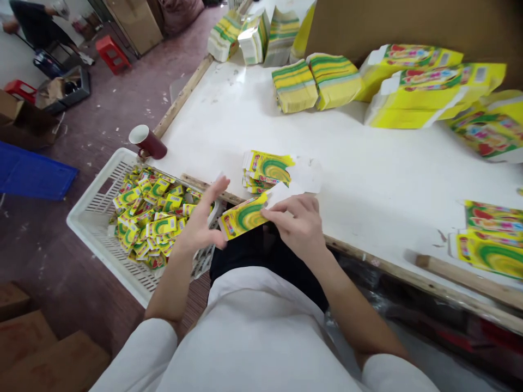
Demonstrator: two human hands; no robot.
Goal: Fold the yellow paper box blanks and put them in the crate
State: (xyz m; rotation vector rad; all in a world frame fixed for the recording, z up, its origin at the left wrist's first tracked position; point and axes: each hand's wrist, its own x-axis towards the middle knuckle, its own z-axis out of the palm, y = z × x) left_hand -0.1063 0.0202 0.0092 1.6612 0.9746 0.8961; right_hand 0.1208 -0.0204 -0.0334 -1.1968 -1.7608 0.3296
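Observation:
My right hand (300,223) pinches a flat yellow-and-green printed carton (244,216) by its white flap end, holding it tilted over the table's front edge. At the carton's far left end is my left hand (203,220), its thumb and fingers spread apart; whether the thumb touches the carton I cannot tell. Just beyond lies a small stack of similar flat cartons (269,167) with white flaps pointing right. To the left, a white plastic basket (87,218) holds a heap of small folded yellow boxes (151,218).
A maroon mug (151,142) stands at the table's left edge. Bundles of flat cartons (294,87) line the back of the white table (368,179). More cartons (492,247) and a wooden strip (469,280) lie at right. Red stools (112,53) and another person (41,24) are far left.

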